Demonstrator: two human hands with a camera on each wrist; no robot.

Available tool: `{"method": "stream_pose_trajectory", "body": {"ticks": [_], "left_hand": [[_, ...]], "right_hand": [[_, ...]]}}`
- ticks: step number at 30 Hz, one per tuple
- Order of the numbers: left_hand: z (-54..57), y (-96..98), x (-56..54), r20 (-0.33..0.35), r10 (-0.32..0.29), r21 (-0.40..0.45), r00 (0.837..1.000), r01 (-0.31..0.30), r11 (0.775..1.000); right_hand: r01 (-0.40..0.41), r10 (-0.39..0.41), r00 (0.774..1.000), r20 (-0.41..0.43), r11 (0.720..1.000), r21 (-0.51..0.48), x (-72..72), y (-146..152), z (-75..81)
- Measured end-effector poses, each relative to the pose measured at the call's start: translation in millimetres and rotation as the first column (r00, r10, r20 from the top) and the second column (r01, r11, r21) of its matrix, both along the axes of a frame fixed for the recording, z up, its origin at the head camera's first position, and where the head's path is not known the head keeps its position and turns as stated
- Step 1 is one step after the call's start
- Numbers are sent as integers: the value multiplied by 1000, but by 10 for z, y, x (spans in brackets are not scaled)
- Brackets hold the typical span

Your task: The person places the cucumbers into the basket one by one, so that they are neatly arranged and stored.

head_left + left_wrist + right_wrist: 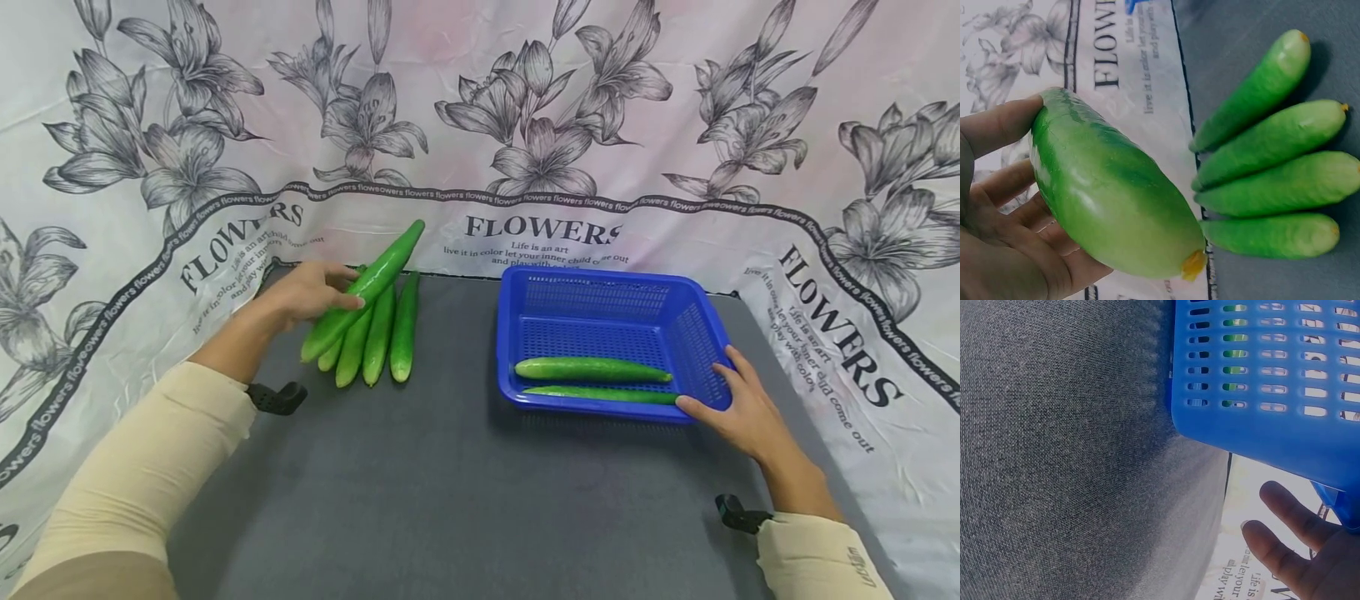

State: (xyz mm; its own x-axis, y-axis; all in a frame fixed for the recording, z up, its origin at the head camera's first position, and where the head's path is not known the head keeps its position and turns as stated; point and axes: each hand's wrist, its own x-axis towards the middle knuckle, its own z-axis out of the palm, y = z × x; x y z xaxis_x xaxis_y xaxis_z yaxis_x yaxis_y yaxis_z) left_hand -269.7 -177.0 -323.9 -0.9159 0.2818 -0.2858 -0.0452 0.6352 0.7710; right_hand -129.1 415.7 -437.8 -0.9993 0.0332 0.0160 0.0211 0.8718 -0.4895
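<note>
My left hand [303, 292] holds a long green cucumber [382, 275], slanting up to the right, with thumb and fingers on either side of it. In the left wrist view its pale end, with a dried yellow tip, faces the camera. Several more cucumbers [405, 333] lie fanned out on the table below and beside that hand. On the right, my right hand [750, 417] grips the near right corner of a blue plastic basket [585, 333], thumb at the front rim. Two outstretched fingers [1294, 515] show beside the basket in the right wrist view. Two cucumbers [592, 369] lie along the basket's near side.
A dark grey cloth [480, 483] covers the table. Behind and at both sides hangs a white sheet [420, 167] with printed flowers and lettering, meeting the table's back edge just beyond the basket and cucumbers.
</note>
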Motion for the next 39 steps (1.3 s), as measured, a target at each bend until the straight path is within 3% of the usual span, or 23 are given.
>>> {"method": "stream_pose_trajectory", "body": {"ticks": [11, 23, 39], "left_hand": [[100, 347, 44, -93, -113, -34, 989, 110, 993], [259, 873, 30, -100, -213, -21, 972, 211, 977], [344, 1653, 9, -131, -417, -53, 899, 414, 909]], "right_hand": [[-5, 5, 1000, -9, 1000, -4, -11, -15, 11], [-22, 22, 999, -32, 1000, 4, -1, 30, -1], [-11, 11, 999, -33, 1000, -4, 2, 28, -7]]}}
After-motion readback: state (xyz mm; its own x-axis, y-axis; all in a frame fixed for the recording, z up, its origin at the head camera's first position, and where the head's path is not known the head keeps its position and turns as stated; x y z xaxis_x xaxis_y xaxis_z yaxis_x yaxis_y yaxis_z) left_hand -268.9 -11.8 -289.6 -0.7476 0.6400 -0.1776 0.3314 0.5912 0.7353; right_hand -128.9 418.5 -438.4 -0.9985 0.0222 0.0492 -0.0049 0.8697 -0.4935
